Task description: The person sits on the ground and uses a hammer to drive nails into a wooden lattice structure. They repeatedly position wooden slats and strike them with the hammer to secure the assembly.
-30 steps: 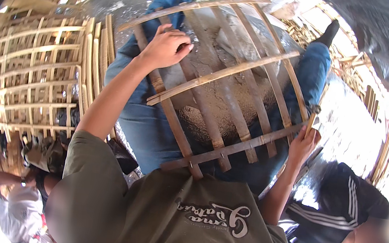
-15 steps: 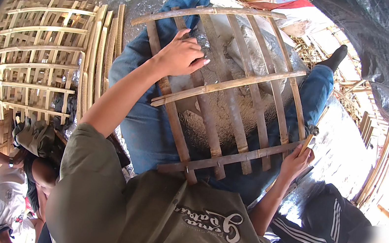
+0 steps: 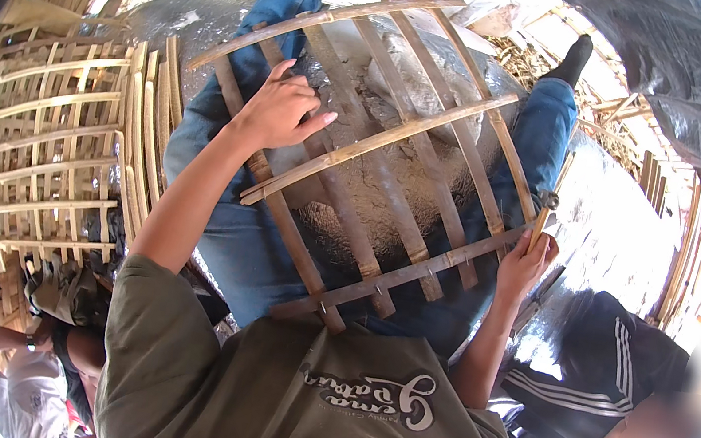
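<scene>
A bamboo lattice panel [image 3: 384,140] of long slats and three crosspieces rests across my legs, its near end close to my shirt. My left hand [image 3: 280,111] is over the panel's left side, between the far and middle crosspieces. Its index finger and thumb stand apart while the other fingers curl; I see nothing in it. At the right end of the near crosspiece, my right hand [image 3: 527,260] is closed around the wooden handle of a small hammer [image 3: 547,200], head upward. Whether that hand also touches the slat I cannot tell.
Finished-looking bamboo lattices [image 3: 43,144] are stacked at the left, beside loose bamboo strips [image 3: 143,132]. A dark tarp [image 3: 693,79] hangs at the far right. One person [image 3: 597,379] sits at the lower right, another [image 3: 32,380] at the lower left.
The whole view has shifted, so the panel, my legs and the stack appear farther left and slightly higher. Both hands keep nearly the same places on the panel, the hammer still in my right.
</scene>
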Demonstrator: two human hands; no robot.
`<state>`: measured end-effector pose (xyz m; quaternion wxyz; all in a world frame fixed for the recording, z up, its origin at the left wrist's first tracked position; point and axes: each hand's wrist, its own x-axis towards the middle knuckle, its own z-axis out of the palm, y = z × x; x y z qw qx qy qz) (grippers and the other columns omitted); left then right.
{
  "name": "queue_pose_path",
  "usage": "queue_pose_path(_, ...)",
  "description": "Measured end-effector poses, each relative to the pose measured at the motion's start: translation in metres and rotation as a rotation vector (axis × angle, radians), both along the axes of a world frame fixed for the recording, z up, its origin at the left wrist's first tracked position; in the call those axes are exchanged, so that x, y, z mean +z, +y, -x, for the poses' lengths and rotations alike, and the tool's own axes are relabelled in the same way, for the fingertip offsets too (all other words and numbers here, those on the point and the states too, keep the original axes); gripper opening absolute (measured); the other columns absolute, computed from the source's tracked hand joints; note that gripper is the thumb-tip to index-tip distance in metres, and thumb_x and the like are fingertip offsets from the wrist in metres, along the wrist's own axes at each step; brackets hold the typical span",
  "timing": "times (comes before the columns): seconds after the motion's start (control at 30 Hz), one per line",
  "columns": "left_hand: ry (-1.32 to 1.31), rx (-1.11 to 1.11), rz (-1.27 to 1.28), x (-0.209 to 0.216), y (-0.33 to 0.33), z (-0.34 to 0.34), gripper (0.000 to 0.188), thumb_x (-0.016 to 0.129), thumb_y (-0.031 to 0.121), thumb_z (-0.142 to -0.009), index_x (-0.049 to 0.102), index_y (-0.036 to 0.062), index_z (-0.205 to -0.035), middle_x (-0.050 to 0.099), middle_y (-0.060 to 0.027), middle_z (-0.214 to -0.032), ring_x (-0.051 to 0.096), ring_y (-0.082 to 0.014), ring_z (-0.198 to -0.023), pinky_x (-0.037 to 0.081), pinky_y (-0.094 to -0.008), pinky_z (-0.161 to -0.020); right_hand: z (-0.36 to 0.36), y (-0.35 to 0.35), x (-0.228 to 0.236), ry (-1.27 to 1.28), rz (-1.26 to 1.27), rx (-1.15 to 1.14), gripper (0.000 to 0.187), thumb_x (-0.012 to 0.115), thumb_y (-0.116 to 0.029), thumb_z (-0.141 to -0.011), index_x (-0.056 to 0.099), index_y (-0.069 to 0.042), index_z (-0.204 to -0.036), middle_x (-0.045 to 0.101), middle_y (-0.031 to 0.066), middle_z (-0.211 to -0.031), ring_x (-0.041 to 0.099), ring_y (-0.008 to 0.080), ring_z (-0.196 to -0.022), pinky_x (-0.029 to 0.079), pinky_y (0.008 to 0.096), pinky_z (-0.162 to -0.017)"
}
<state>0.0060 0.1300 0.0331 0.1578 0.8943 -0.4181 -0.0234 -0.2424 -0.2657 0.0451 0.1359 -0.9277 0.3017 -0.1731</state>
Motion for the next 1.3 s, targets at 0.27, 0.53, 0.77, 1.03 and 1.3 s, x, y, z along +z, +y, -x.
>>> queue_pose_path(0.27, 0.041, -0.013, -0.067, 0.002, -0.005, -0.005, 0.056, 0.049, 0.041, -0.100, 0.063, 0.0036, -0.061, 0.060, -0.0120, -0.064, 0.058, -0.0274, -0.076, 0.035, -0.0419, -0.103, 0.001, 0.002, 0.001, -0.023, 0.026, 0.006, 0.019, 0.059, -0.014, -0.097, 0.056, 0.002, -0.105, 0.054, 0.0251, -0.112, 0.056, 0.0452, -0.101, 0.046, 0.0523, -0.083)
queue_pose_path(0.53, 0.015, 0.026, -0.033, -0.001, -0.006, -0.007, 0.053, 0.054, 0.036, -0.098, 0.061, 0.0032, -0.058, 0.060, -0.0121, -0.063, 0.058, -0.0280, -0.072, 0.036, -0.0406, -0.099, 0.002, -0.002, -0.001, -0.001, 0.047, -0.009, 0.022, 0.059, -0.014, -0.099, 0.058, 0.006, -0.106, 0.054, 0.0232, -0.115, 0.056, 0.0411, -0.103, 0.047, 0.0478, -0.087)
queue_pose_path(0.77, 0.025, 0.016, 0.015, 0.005, -0.005, -0.009, 0.039, 0.064, 0.021, -0.091, 0.057, 0.0022, -0.058, 0.057, -0.0110, -0.061, 0.054, -0.0260, -0.070, 0.037, -0.0388, -0.091, -0.008, -0.005, -0.002, -0.139, -0.002, 0.027, 0.019, 0.063, -0.009, -0.094, 0.059, 0.006, -0.103, 0.056, 0.0250, -0.110, 0.056, 0.0430, -0.100, 0.046, 0.0496, -0.087)
queue_pose_path(1.03, -0.127, 0.060, 0.079, 0.023, 0.007, -0.048, 0.032, 0.063, 0.025, -0.085, 0.064, 0.0049, -0.061, 0.063, -0.0105, -0.065, 0.060, -0.0265, -0.075, 0.037, -0.0402, -0.097, -0.017, -0.011, 0.001, -0.228, 0.061, 0.108, 0.022, 0.063, -0.009, -0.094, 0.059, 0.009, -0.104, 0.058, 0.0248, -0.107, 0.054, 0.0430, -0.103, 0.045, 0.0488, -0.089)
queue_pose_path(1.3, -0.275, 0.331, -0.045, 0.090, 0.026, -0.141, 0.038, 0.056, 0.035, -0.092, 0.072, 0.0073, -0.073, 0.069, -0.0084, -0.076, 0.063, -0.0279, -0.079, 0.037, -0.0507, -0.098, -0.035, -0.017, 0.039, -0.305, 0.033, 0.087, 0.022, 0.062, -0.011, -0.096, 0.060, 0.010, -0.104, 0.059, 0.0248, -0.107, 0.054, 0.0412, -0.101, 0.045, 0.0472, -0.086)
